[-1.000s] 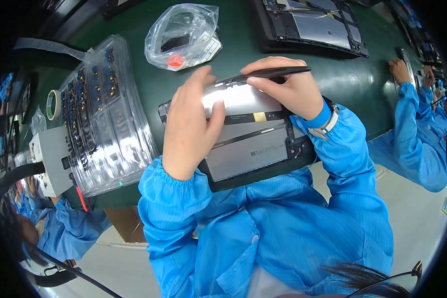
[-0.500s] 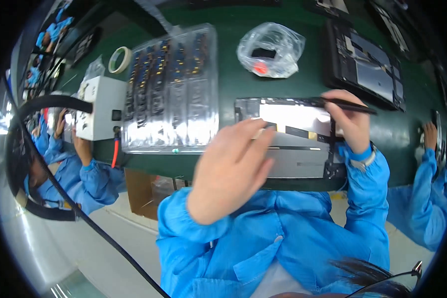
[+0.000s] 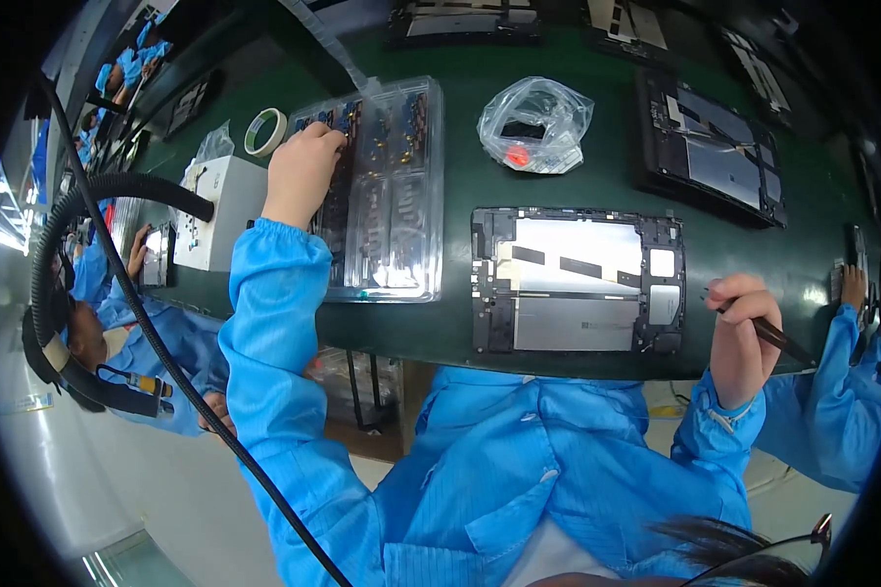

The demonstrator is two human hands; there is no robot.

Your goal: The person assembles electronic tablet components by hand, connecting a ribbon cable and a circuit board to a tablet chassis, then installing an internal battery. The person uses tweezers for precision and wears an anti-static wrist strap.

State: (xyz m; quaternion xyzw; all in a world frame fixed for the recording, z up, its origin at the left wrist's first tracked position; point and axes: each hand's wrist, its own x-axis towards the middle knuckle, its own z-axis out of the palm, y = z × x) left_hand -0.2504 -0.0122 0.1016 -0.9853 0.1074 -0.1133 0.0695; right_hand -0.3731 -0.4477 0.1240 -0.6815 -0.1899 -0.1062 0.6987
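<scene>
Blue sleeves (image 3: 279, 382) on my feed, and the left hand (image 3: 308, 171) is over at the clear tray (image 3: 401, 279), fingers bent down among the small parts (image 3: 403, 127); whether it grips one, I can't tell. Right hand (image 3: 741, 338) pinches a dark tool (image 3: 778, 340), just right of the opened tablet (image 3: 578, 325), which lies flat near the green table's (image 3: 455, 338) edge. Beyond it, I've got a plastic bag (image 3: 533, 147); left of the tray, a white box (image 3: 223, 215).
</scene>
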